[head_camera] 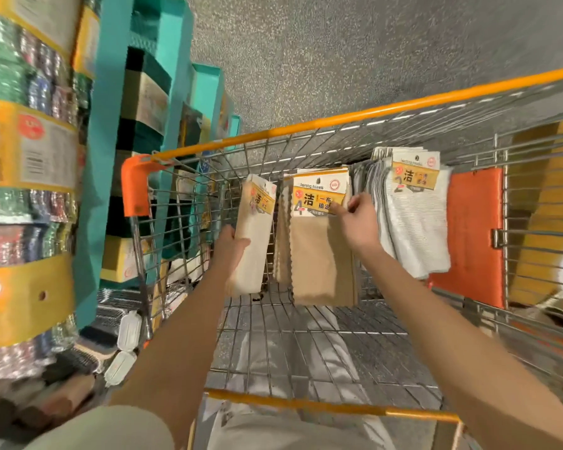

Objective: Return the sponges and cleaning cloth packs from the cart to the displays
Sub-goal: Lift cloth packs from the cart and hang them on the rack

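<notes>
Inside cart [338, 121], near far wall: left hand [229, 246] grips cream cloth pack [252, 251] at mid-height, fingers curled round its edge, pack upright. Right hand [359, 222] pinches label edge of beige pack [316, 254], just beside cream one. Grey packs [416, 232] bunched right of the right hand. Teal display [93, 190] stands left of cart, stock blurred.

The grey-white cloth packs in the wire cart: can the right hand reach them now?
Probably yes, once it lets go. The right hand pinches the yellow label of the beige cloth pack, so its grip is busy; but the grey-white cloth packs stand just beside it, uncovered, with nothing between.
</notes>
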A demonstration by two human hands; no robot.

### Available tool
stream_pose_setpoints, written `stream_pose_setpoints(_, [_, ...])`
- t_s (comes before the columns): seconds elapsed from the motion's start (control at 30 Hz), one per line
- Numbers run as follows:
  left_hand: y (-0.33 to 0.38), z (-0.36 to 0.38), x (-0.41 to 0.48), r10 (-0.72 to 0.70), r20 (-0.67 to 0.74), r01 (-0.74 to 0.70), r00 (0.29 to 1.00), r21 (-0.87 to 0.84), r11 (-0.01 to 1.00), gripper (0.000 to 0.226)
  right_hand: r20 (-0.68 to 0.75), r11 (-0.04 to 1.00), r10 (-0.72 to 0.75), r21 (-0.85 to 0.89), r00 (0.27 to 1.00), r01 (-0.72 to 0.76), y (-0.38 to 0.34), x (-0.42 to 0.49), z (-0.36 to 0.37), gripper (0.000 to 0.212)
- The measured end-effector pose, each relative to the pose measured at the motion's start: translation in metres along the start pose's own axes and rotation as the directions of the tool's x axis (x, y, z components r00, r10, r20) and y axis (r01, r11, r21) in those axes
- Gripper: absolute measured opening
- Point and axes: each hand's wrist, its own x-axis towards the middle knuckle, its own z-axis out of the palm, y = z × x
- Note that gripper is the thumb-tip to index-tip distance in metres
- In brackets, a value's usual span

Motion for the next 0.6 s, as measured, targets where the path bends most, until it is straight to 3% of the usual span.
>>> stream_pose_setpoints(0.1, [0.014, -0.006, -0.02, 0.073, -0.017, -0.073, 0.997, 0.004, 0.997, 0.027, -0.004, 0.989, 0.027, 0.146, 1.0, -0.026, -0.006, -0.026, -0.014, 0.033])
stream_pose_setpoints(0.2, [0.022, -0.013, -0.046, 0.115, 0.002, -0.115, 0.993, -0.06, 0.992, 0.023, -0.016, 0.963, 0.05, 0.266, 0.999, -0.044, -0.015, -0.049, -0.036, 0.055])
stream_pose_setpoints(0.37, [0.02, -0.029, -0.076, 0.145, 0.002, -0.139, 0.989, -0.266, 0.954, 0.026, 0.05, 0.953, -0.005, 0.303, 0.999, -0.01, -0.021, -0.066, -0.078, 0.031])
stream_pose_setpoints(0.47, [0.017, -0.044, -0.093, 0.174, 0.003, -0.164, 0.985, -0.332, 0.929, 0.025, 0.065, 0.941, -0.06, 0.335, 0.996, 0.035, -0.024, -0.082, -0.099, 0.032])
stream_pose_setpoints(0.5, [0.013, -0.05, -0.096, 0.19, 0.009, -0.175, 0.982, -0.349, 0.921, 0.034, 0.075, 0.938, -0.09, 0.341, 0.993, 0.059, -0.026, -0.089, -0.106, 0.033])
stream_pose_setpoints(0.6, [-0.005, -0.063, -0.09, 0.265, 0.019, -0.234, 0.964, -0.406, 0.883, 0.099, 0.113, 0.93, -0.197, 0.335, 0.974, 0.15, -0.034, -0.111, -0.126, 0.026])
